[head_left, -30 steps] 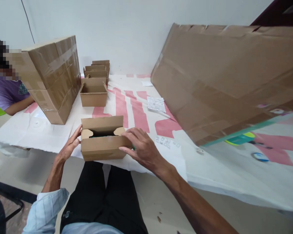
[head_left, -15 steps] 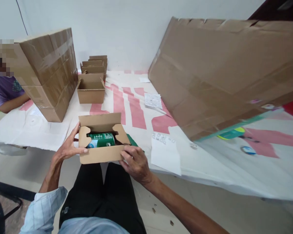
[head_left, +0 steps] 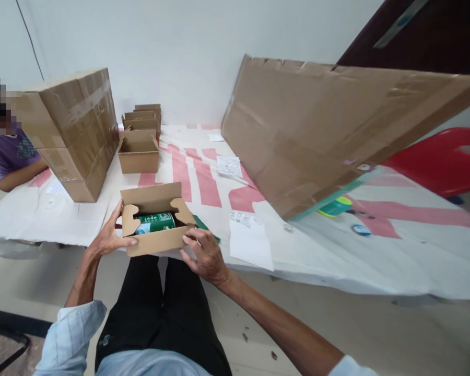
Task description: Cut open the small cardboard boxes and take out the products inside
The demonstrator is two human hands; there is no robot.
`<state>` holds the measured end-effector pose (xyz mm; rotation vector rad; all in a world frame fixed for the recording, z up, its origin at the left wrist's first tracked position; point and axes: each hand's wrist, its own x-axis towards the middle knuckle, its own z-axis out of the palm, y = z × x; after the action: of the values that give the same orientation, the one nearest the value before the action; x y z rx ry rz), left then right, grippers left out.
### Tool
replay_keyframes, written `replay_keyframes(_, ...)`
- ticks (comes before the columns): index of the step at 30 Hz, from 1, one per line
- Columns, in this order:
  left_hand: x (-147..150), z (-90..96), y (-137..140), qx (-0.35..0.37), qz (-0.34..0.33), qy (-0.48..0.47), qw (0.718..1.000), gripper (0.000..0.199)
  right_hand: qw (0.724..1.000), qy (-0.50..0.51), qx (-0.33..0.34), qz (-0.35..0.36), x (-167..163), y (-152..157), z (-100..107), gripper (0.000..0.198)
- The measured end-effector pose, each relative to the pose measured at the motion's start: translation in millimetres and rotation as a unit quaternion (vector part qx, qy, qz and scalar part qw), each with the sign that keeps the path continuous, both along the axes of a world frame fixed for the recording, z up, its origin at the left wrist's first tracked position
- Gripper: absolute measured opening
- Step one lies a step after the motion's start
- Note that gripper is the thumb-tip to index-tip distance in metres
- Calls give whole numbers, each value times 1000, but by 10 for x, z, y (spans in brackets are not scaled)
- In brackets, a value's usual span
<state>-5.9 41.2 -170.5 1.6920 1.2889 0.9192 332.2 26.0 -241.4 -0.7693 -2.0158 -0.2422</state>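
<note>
A small brown cardboard box [head_left: 156, 243] with raised flaps lies at the table's near edge, its lid standing up at the back. Inside it rests a green can [head_left: 161, 222] with a light blue patch, lying on its side. My left hand [head_left: 108, 235] grips the box's left end, thumb over the front corner and fingers behind the side. At the front right corner, my right hand [head_left: 204, 251] holds the box with bent fingers. Something green [head_left: 204, 227] sticks out behind the box's right side; what it is I cannot tell.
Several open small boxes [head_left: 139, 161] stand in a row at the back. Stacked taped cartons [head_left: 76, 136] rise on the left, near a person in purple [head_left: 8, 156]. A large cardboard sheet [head_left: 297, 125] leans at right. Paper sheets [head_left: 250, 245] and a tape roll [head_left: 361, 230] lie on the table.
The view has shifted to the right and up, so most things appear further left. Both hands keep their hold on the box, and its front panel leans slightly differently.
</note>
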Motion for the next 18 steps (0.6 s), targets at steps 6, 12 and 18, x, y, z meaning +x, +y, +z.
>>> replay_keyframes(6, 22, -114, -39, 23, 9, -52, 998, 138, 998, 24, -62, -21, -82, -45, 192, 7)
replay_keyframes(12, 33, -259, -35, 30, 38, -91, 995, 138, 990, -38, -117, -74, -163, 69, 431, 14)
replay_keyframes(18, 63, -224, -61, 25, 40, -123, 991, 140, 980, -27, -165, -108, -234, 196, 594, 3)
